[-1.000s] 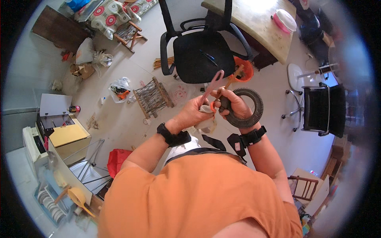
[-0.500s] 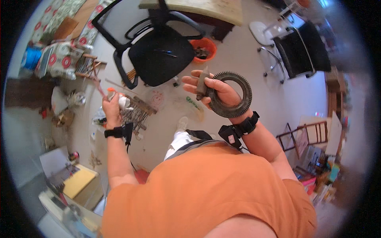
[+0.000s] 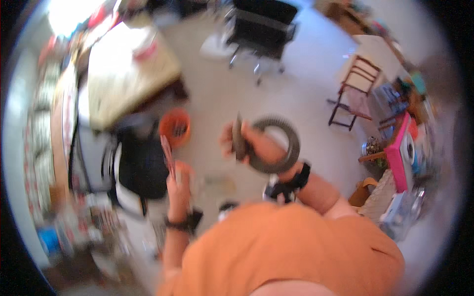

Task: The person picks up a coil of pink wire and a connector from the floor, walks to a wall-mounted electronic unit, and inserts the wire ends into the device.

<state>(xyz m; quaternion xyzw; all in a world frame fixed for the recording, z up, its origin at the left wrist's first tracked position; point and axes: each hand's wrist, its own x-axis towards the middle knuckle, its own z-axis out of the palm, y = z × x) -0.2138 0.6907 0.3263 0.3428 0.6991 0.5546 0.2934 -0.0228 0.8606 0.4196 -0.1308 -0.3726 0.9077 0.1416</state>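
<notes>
Two hands full: your left hand (image 3: 179,191) clutches a pinkish strip (image 3: 168,155); your right hand (image 3: 260,144) grasps a dark block (image 3: 239,142) plus toothed ring (image 3: 293,142).

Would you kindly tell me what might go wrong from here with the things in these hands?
The dark toothed ring might slip, since the right hand holds it together with a smaller dark piece. Those two might also knock against each other, being so close. The long pink piece juts out beyond the left hand, so it might snag on the black chair if that is within reach; the picture does not settle the gap.
</notes>
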